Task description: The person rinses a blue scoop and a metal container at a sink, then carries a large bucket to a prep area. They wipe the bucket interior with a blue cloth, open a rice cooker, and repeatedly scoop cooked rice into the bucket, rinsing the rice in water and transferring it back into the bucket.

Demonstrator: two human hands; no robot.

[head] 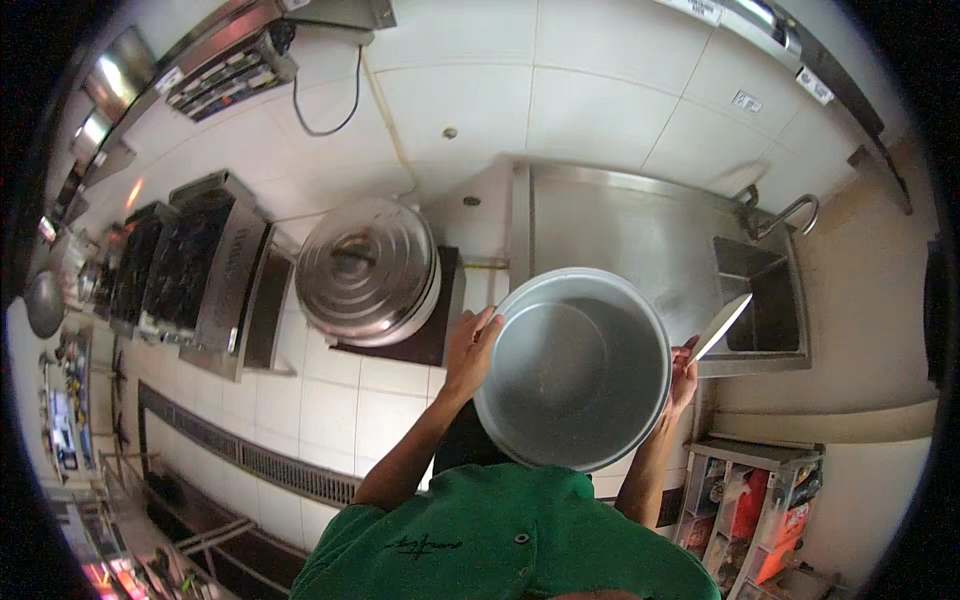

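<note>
A large round metal pot (pixel 574 367), with nothing seen inside it, is held up against the front of my green shirt. My left hand (pixel 472 349) grips its left rim, fingers curled over the edge. At the pot's right side my right hand (pixel 681 375) supports the wall and also holds a knife (pixel 720 328), whose pale, broad blade points up and to the right. The knife's handle is mostly hidden in my fingers.
Beyond the pot stands a steel counter (pixel 607 217) with a sink basin (pixel 761 300) and a curved faucet (pixel 787 217). A big lidded pot (pixel 367 270) is to the left, beside a black-topped stove (pixel 195 262). Metal shelving (pixel 750 487) stands at lower right; a floor drain grate (pixel 277 469) lies lower left.
</note>
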